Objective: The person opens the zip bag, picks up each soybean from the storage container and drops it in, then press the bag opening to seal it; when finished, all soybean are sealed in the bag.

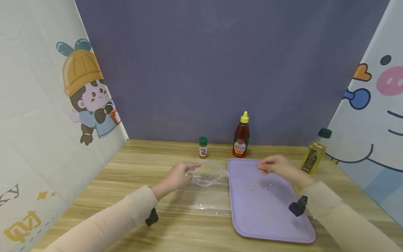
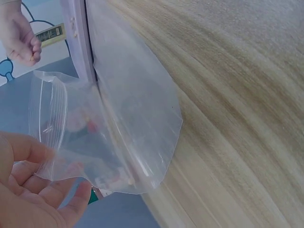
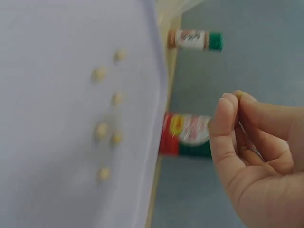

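Pinching a single yellow bean (image 2: 32,58) between thumb and fingertip, the right hand (image 1: 277,167) hangs over the upper part of the lavender tray (image 1: 267,217), right of centre in the head view. The left hand (image 1: 176,176), near the middle of that frame, pinches the left edge of the clear zip bag (image 1: 204,201) between thumb and fingers. The bag is on the wood-grain table (image 1: 189,234), just beside the tray's left rim; its zip mouth gapes, and whether its right corner touches the rim I cannot tell. Judging by how things lie, the work is partway along: a few yellow specks inside the bag's mouth look like beans already in, though they are too small to count surely; one bean is in the pinch; and six loose beans (image 3: 101,130) lie scattered near the middle of the tray, apparently left to deal with. The zip is not yet closed. At the back of the table, the green-capped spice jar (image 1: 203,147), the red sauce bottle (image 1: 241,140) and, at right of the frame, the oil bottle (image 1: 313,157) stand capped, with neither hand on them.
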Demonstrator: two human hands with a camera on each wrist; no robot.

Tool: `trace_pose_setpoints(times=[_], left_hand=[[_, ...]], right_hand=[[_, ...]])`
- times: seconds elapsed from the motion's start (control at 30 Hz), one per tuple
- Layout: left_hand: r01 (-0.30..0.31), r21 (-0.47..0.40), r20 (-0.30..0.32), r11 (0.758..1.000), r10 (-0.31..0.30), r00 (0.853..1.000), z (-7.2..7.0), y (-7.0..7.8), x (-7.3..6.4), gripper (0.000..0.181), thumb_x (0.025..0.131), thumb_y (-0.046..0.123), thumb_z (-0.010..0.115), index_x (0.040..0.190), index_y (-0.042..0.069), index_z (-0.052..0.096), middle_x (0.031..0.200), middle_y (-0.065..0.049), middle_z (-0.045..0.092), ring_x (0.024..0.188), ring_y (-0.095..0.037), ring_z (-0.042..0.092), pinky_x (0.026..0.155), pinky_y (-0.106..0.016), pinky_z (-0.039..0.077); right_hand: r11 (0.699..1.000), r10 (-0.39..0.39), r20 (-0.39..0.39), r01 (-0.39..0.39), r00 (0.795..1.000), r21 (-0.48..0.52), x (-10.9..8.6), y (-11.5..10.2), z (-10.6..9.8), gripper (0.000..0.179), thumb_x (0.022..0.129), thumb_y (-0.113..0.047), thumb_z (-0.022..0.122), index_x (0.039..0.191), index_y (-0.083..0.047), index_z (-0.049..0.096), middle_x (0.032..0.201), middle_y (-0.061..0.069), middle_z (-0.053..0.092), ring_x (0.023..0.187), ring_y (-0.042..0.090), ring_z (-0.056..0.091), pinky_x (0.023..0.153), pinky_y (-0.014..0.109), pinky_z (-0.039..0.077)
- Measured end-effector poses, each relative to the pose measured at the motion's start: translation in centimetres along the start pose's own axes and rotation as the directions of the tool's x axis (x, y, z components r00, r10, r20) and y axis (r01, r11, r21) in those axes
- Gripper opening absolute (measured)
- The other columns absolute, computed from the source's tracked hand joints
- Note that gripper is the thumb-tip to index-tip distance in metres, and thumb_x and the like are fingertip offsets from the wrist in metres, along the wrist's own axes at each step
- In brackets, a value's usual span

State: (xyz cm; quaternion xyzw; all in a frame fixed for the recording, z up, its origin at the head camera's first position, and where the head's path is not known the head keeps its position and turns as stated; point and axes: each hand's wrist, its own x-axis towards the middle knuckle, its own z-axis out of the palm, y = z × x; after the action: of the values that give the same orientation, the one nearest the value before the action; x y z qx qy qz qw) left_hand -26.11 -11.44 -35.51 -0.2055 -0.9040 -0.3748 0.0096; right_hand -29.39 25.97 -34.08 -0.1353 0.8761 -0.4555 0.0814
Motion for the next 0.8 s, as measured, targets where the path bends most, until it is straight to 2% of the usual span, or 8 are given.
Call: trace_pose_setpoints(times=[0.17,0.33,0.4,0.63,0.73,0.8], left_hand=[[-0.004,0.005,-0.004,1.0,0.004,1.0,0.0,0.2,0.1,0.051,0.083,-0.008,0.053,0.132,0.007,0.059,0.134,-0.019,0.058,0.04,-0.004,0.029,0.039,-0.013,0.032],[0.005,0.007,0.005,1.0,-0.005,1.0,-0.1,0.3,0.2,0.052,0.083,-0.008,0.053,0.132,0.008,0.059,0.136,-0.018,0.057,0.041,-0.004,0.027,0.038,-0.013,0.031],[0.004,0.005,0.007,1.0,-0.004,1.0,-0.1,0.4,0.2,0.052,0.083,-0.009,0.053,0.132,0.008,0.059,0.136,-0.017,0.058,0.041,-0.004,0.027,0.039,-0.013,0.031],[-0.009,0.004,0.0,1.0,0.009,1.0,-0.1,0.4,0.2,0.052,0.083,-0.009,0.053,0.131,0.008,0.06,0.135,-0.018,0.058,0.041,-0.004,0.028,0.038,-0.013,0.031],[-0.015,0.002,0.001,1.0,0.015,1.0,-0.1,0.4,0.3,0.052,0.083,-0.009,0.054,0.132,0.008,0.059,0.135,-0.018,0.058,0.043,-0.005,0.032,0.039,-0.013,0.032],[-0.025,0.007,-0.003,1.0,0.026,1.0,-0.1,0.3,0.3,0.052,0.082,-0.009,0.054,0.131,0.007,0.059,0.134,-0.018,0.059,0.05,-0.008,0.042,0.039,-0.014,0.033]], right_hand=[[0.997,-0.041,0.043,0.038,0.998,0.061,0.7,-2.2,1.4,0.037,0.093,-0.022,0.063,0.116,0.007,0.065,0.095,0.001,0.073,0.083,0.014,0.067,0.085,0.042,0.056],[0.99,-0.085,0.074,0.076,0.994,0.117,1.7,-4.2,3.4,0.034,0.092,-0.019,0.064,0.114,0.007,0.066,0.093,0.004,0.073,0.081,0.013,0.067,0.08,0.033,0.058],[0.988,-0.106,0.08,0.095,0.991,0.122,2.3,-5.1,4.3,0.032,0.092,-0.018,0.065,0.112,0.007,0.067,0.093,0.006,0.073,0.08,0.014,0.067,0.077,0.029,0.057],[0.978,-0.185,0.071,0.177,0.98,0.107,4.0,-7.5,7.4,0.027,0.09,-0.014,0.067,0.107,0.007,0.069,0.087,0.009,0.073,0.073,0.013,0.066,0.074,0.032,0.058],[0.975,-0.206,0.064,0.199,0.977,0.098,4.6,-8.2,8.7,0.023,0.089,-0.012,0.068,0.103,0.007,0.07,0.083,0.009,0.073,0.072,0.014,0.066,0.073,0.035,0.059],[0.971,-0.227,0.059,0.221,0.972,0.086,4.8,-8.4,9.2,0.022,0.089,-0.01,0.068,0.102,0.008,0.07,0.081,0.008,0.073,0.072,0.017,0.067,0.073,0.037,0.059]])
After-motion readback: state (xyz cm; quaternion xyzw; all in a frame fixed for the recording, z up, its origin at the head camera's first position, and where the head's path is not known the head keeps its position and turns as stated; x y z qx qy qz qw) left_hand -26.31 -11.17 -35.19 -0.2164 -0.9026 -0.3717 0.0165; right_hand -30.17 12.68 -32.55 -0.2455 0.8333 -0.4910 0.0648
